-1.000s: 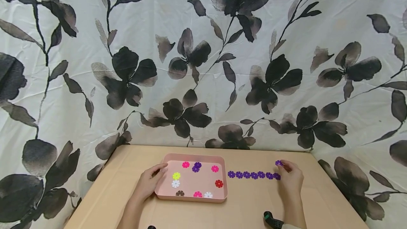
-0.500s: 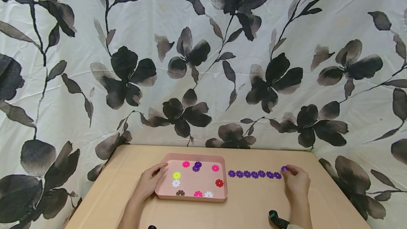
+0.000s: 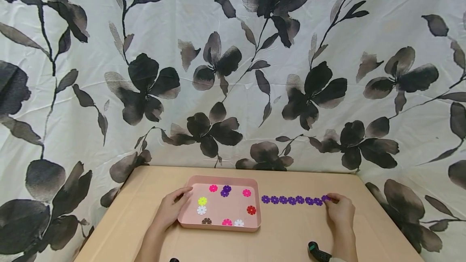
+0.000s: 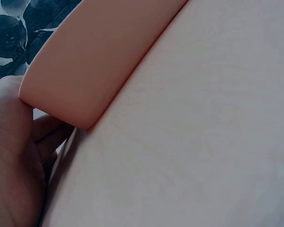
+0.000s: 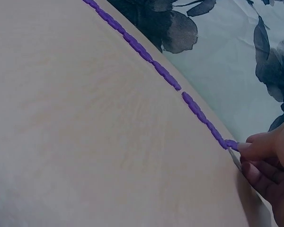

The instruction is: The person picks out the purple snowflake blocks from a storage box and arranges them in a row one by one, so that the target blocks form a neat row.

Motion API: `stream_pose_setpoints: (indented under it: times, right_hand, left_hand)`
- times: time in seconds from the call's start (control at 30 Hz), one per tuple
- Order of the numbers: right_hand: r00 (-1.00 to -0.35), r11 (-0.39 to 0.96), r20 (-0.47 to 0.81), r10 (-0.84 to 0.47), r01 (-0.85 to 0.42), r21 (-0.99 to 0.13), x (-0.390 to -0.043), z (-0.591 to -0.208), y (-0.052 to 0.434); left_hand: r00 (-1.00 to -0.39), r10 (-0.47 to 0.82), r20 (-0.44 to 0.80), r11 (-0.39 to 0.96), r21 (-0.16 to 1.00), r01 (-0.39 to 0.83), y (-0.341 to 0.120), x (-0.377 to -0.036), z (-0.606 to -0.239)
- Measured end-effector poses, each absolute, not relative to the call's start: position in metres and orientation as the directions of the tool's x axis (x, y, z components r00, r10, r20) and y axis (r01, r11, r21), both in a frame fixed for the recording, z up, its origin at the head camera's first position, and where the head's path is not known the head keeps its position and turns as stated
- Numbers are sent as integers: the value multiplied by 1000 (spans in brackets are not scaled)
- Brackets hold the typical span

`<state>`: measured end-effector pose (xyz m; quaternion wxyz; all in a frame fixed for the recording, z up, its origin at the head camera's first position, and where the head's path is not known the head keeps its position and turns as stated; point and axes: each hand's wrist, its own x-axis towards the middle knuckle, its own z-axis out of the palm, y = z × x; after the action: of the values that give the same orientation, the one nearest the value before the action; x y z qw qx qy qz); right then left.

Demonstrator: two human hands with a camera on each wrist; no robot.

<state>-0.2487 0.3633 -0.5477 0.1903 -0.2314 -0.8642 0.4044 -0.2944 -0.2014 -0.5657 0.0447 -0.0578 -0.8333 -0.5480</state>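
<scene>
My right hand (image 3: 341, 211) pinches a purple flower-shaped piece (image 3: 325, 198) between thumb and fingers, at the right end of a row of purple flower pieces (image 3: 291, 200) on the table. In the right wrist view the held flower (image 5: 232, 144) is slightly raised and meets the end of the row. My left hand (image 3: 171, 207) grips the left side of a shallow pink tray (image 3: 225, 205). The left wrist view has the thumb at the tray wall (image 4: 99, 61) and fingers partly hidden behind it. Two overlapping purple flowers (image 3: 225, 191) lie inside the tray.
Also in the tray are pink, red (image 3: 251, 210), yellow (image 3: 202, 201), white (image 3: 201, 210) and brown (image 3: 206, 221) flower pieces. The tan table (image 3: 276, 241) ends at a patterned cloth (image 3: 255, 104) behind. A black wrist device (image 3: 318, 252) is by the right forearm.
My right hand moved right, then lowered the purple flower down to the row's right end, where it now touches the last piece. My left hand and the tray stayed put.
</scene>
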Motion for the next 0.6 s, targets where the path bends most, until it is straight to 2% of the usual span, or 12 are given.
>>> stream_pose_setpoints:
  times: [0.4,0.6]
  right_hand:
    - [-816,558,125,564,264,-787,-246,-548,365]
    - [-788,562,182,589,237,-792,-247,-543,362]
  left_hand:
    - [-988,47,145,395,906,152,-201,-295,-567]
    - [-988,49,147,396,905,155,-201,-293,-566]
